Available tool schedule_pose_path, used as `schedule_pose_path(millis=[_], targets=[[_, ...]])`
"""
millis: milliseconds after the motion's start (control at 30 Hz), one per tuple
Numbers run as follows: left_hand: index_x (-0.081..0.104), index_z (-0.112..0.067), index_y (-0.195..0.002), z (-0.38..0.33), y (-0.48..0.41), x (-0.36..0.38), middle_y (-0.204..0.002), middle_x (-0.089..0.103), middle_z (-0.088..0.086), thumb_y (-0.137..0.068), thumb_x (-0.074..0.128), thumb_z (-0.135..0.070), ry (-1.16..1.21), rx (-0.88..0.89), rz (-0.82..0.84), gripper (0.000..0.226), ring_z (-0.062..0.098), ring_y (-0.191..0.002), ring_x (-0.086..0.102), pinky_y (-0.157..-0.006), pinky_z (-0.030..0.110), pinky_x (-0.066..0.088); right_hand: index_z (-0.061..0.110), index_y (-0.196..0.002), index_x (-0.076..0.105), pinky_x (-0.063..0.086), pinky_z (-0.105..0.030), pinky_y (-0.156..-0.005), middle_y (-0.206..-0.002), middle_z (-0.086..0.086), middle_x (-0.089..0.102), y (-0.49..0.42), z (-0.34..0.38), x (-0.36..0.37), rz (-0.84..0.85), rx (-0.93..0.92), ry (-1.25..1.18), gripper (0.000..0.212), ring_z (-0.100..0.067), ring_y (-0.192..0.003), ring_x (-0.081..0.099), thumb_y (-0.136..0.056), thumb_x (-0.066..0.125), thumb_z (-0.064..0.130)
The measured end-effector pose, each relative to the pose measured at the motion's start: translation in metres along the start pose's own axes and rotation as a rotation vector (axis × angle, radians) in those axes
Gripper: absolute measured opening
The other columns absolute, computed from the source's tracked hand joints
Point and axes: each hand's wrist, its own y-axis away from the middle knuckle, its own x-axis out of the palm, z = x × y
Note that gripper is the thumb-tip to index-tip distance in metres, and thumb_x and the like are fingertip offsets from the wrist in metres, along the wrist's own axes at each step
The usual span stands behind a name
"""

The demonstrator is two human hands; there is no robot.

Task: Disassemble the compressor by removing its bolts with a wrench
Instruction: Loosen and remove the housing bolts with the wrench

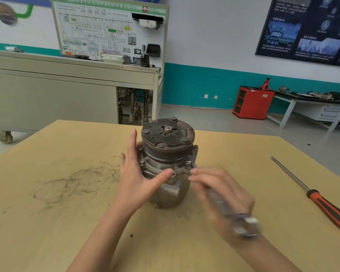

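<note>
Grey metal compressor (166, 185), rusty pulley uppermost, stands on the tan wooden table (47, 222) between our hands. Our left hand (137, 173) lays straight fingers against its side, hiding that flank. Our right hand (220, 191), blurred, curls round a silver wrench (243, 224) whose far end, beyond the fingertips, meets a flange bolt (188, 163). Right of the fingers lies an orange-handled screwdriver (322, 199), cut off. On the white wiring board (110, 26) behind, we read only "HV".

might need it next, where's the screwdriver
Head view: the screwdriver lies on the table's right side, right of the right hand and compressor.
</note>
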Motion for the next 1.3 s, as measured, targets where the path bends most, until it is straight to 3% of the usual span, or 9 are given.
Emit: schedule_pose_path(millis=[133,300,433,533,733,933,1033,1100,1300], targets=[[0.002,-0.061,-0.137,-0.002,-0.001,-0.001,-0.130,0.033,-0.035,-0.057,0.067,-0.070,-0.013,-0.004,-0.003,0.103,0.015,-0.137,0.039,-0.116,0.057,0.021,0.009,-0.090,0.053,0.057,-0.032,-0.058,-0.088,-0.008,0.068,-0.009,-0.031,-0.015,-0.113,0.656,-0.786,0.010,-0.028,-0.061,0.068,-0.094,0.043,0.012],[-0.001,-0.066,-0.134,-0.002,0.000,-0.001,-0.127,0.031,-0.041,-0.056,0.066,-0.073,-0.015,-0.003,-0.005,0.104,0.013,-0.137,0.038,-0.117,0.057,0.021,0.005,-0.090,0.048,0.049,-0.024,-0.047,-0.077,-0.011,0.068,-0.041,-0.088,-0.010,0.137,1.044,-1.082,0.011,-0.024,-0.050,0.061,-0.086,0.046,0.015],[-0.004,-0.075,-0.130,-0.001,0.000,-0.001,-0.128,0.029,-0.042,-0.055,0.065,-0.075,-0.028,-0.005,-0.013,0.101,0.017,-0.139,0.036,-0.116,0.057,0.021,0.006,-0.089,0.051,0.047,-0.017,-0.044,-0.065,-0.003,0.065,-0.067,-0.109,0.002,0.393,1.041,-1.058,0.008,-0.012,-0.047,0.059,-0.087,0.054,0.014],[-0.003,-0.074,-0.131,-0.001,0.000,-0.001,-0.126,0.028,-0.047,-0.056,0.066,-0.074,-0.032,-0.003,-0.015,0.102,0.015,-0.138,0.036,-0.116,0.057,0.021,0.008,-0.082,0.062,0.049,-0.017,-0.047,-0.068,-0.006,0.067,-0.081,-0.112,-0.001,0.415,0.980,-1.066,0.012,-0.012,-0.051,0.062,-0.086,0.057,0.019],[-0.004,-0.073,-0.131,0.000,-0.001,-0.001,-0.121,0.027,-0.055,-0.056,0.066,-0.075,-0.033,0.001,-0.010,0.103,0.013,-0.138,0.036,-0.117,0.057,0.021,0.017,-0.072,0.071,0.050,-0.019,-0.047,-0.070,-0.010,0.068,-0.054,-0.093,-0.010,0.084,0.864,-1.006,0.028,-0.014,-0.051,0.062,-0.087,0.052,0.029],[-0.004,-0.076,-0.129,0.000,0.000,-0.001,-0.125,0.029,-0.046,-0.056,0.066,-0.074,-0.029,0.000,-0.008,0.101,0.013,-0.138,0.036,-0.117,0.056,0.020,0.007,-0.076,0.057,0.049,-0.014,-0.047,-0.065,-0.006,0.065,-0.069,-0.075,-0.021,-0.186,1.002,-1.163,0.024,-0.008,-0.049,0.059,-0.082,0.050,0.029],[-0.001,-0.070,-0.132,0.000,0.000,-0.001,-0.122,0.029,-0.052,-0.057,0.066,-0.072,-0.024,0.012,-0.013,0.101,0.012,-0.137,0.037,-0.117,0.056,0.021,0.005,-0.082,0.057,0.054,-0.018,-0.056,-0.073,-0.007,0.070,-0.076,-0.061,-0.036,-0.113,0.914,-1.057,0.019,-0.013,-0.061,0.066,-0.082,0.050,0.022],[-0.001,-0.070,-0.133,0.000,-0.001,-0.001,-0.122,0.029,-0.050,-0.057,0.066,-0.072,-0.033,0.013,-0.017,0.101,0.013,-0.137,0.038,-0.117,0.057,0.021,0.009,-0.080,0.062,0.055,-0.021,-0.058,-0.075,-0.007,0.071,-0.069,-0.043,-0.039,-0.068,0.777,-0.760,0.015,-0.018,-0.064,0.069,-0.083,0.056,0.022],[0.003,-0.063,-0.138,0.001,-0.001,0.000,-0.130,0.034,-0.034,-0.058,0.066,-0.071,-0.038,0.036,-0.025,0.103,0.020,-0.135,0.042,-0.114,0.060,0.022,0.001,-0.084,0.065,0.050,-0.027,-0.047,-0.074,-0.014,0.068,-0.020,0.006,-0.007,0.128,-0.322,0.373,0.025,-0.019,-0.057,0.062,-0.096,0.054,0.020]])
